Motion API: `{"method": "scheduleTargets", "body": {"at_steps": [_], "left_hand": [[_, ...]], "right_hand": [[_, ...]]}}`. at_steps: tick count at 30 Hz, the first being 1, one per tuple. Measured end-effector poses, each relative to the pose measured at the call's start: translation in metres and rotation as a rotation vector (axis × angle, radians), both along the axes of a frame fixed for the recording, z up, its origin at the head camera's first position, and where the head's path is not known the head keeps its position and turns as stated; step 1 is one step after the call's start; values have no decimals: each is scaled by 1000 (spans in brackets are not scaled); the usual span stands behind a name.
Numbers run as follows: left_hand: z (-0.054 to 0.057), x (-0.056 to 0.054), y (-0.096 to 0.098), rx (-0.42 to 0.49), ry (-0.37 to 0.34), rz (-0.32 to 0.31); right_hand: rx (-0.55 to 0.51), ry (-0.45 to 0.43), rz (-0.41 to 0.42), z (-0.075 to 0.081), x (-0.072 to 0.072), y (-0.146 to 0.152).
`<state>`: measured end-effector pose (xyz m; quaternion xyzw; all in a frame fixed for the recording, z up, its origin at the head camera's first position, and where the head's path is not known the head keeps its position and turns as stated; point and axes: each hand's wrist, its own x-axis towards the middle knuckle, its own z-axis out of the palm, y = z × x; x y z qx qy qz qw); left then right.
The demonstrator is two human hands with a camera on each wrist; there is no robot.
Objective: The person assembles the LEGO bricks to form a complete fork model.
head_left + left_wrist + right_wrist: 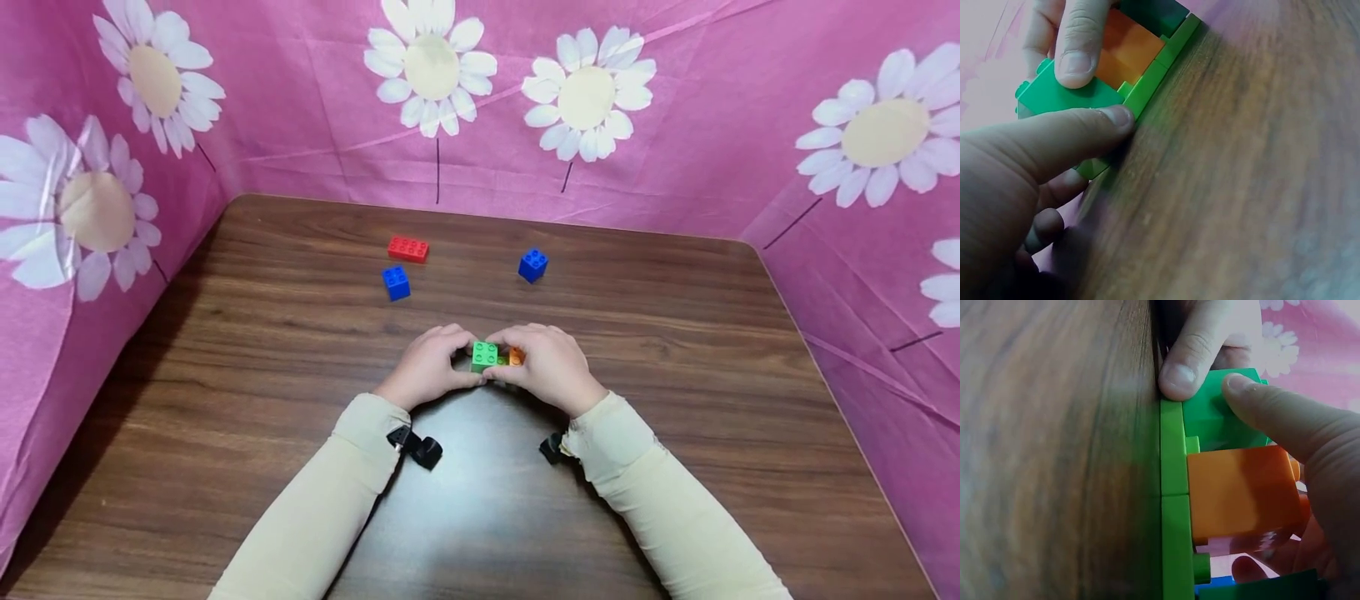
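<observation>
Both hands meet at the table's middle around a small brick build. My left hand (429, 367) curls its thumb and fingers round the green brick (483, 356) on the build's left end. My right hand (546, 365) grips the same build from the right, its thumb on the green brick (1219, 415), beside the orange brick (516, 357). The wrist views show a light green base layer (1174, 487) flat on the wood, with the green brick (1066, 94) and orange brick (1129, 53) on top. A dark green piece (1154, 12) sits further along.
A red brick (408, 248) and two blue bricks (396, 282) (532, 265) lie loose at the far side of the brown wooden table (225, 400). Pink daisy-print cloth (675, 125) walls the table on three sides.
</observation>
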<state>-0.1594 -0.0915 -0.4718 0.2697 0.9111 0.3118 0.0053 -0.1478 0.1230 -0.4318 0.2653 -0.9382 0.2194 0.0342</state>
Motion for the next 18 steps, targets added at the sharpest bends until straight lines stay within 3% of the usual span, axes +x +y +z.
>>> {"method": "scheduleTargets", "body": {"at_steps": [8,12,18], "left_hand": [[-1,-2,1,17,6,14],[-2,0,1,5,-12,14],[0,0,2,10,-19,7]], "right_hand": [[2,37,40,-2,-3,3],[-35,-35,98,3,-3,8],[-211,-151,108,12,-6,20]]}}
